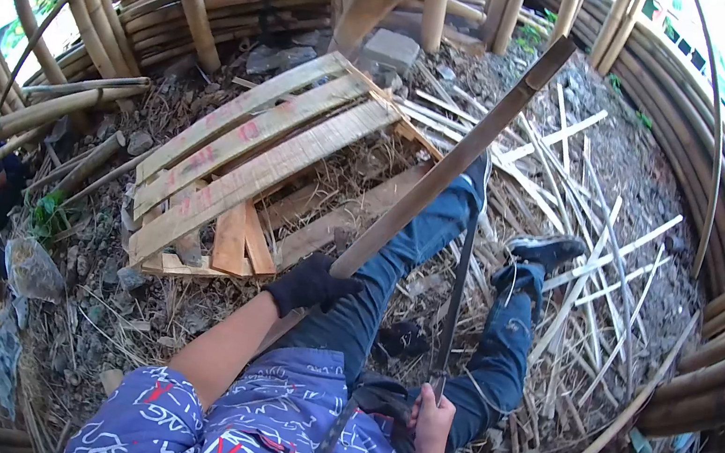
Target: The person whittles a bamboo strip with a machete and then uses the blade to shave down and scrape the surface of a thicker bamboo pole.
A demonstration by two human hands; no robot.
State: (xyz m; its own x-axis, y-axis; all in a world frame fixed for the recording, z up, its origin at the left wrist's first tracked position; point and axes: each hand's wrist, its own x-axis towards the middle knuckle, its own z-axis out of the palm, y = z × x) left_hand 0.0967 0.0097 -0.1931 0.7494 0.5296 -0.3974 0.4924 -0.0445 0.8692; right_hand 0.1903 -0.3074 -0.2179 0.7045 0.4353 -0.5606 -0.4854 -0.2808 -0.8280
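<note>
My left hand (315, 286), in a black glove, is closed round a long split bamboo piece (448, 166). The bamboo slants from beside my hip up to the right, across my blue-trousered leg. My bare right hand (432, 415) grips the handle end of a long, narrow dark blade (459, 285), which points upward between my legs. The blade and the bamboo are apart at my hands. A dark cloth-like thing (402, 339) lies on the ground between my legs; what it is I cannot make out.
A wooden pallet (242, 176) lies to the left of the bamboo. Pale bamboo strips (584, 262) are scattered at the right. A grey block (391, 50) sits beyond the pallet. Bamboo walls (687, 150) curve around. Another person (1, 193) is at the far left.
</note>
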